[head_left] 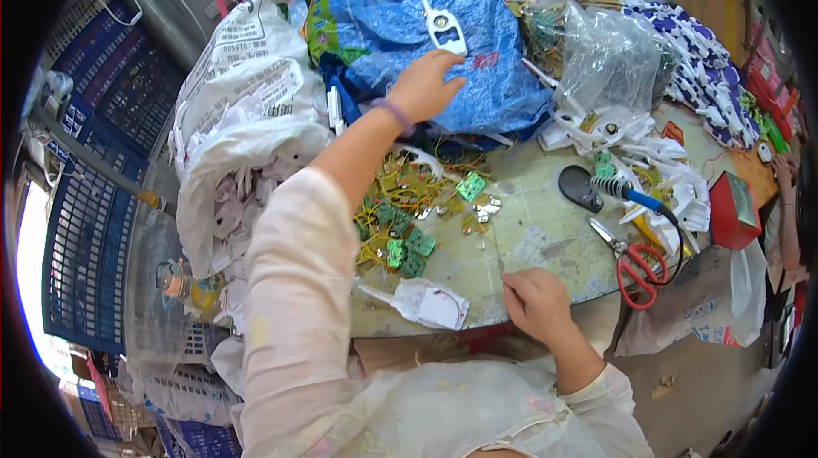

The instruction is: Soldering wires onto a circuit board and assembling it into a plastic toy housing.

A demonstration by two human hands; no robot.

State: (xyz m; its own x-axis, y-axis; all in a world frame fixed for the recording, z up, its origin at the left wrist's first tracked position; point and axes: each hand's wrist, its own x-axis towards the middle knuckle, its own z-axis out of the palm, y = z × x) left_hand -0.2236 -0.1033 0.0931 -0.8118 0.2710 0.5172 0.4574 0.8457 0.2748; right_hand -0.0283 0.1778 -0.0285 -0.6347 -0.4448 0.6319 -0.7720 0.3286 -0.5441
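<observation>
One casing [442, 23] seems propped by the bag [383, 15], my left hand [423, 87] slack. My right hand [541, 306]: I can't tell.

You had bright, even light with soft shadows; the far-left opening [31, 258] glared white, and straight edges (your blue crates [89, 253] especially) bent near the rim.

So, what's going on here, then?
Someone is at a cluttered table. Their left hand reaches over a blue bag, fingers right by a white plastic piece; whether they touch is hard to tell. The right hand is at the table's near edge. Green circuit boards and a white casing lie on the table.
</observation>
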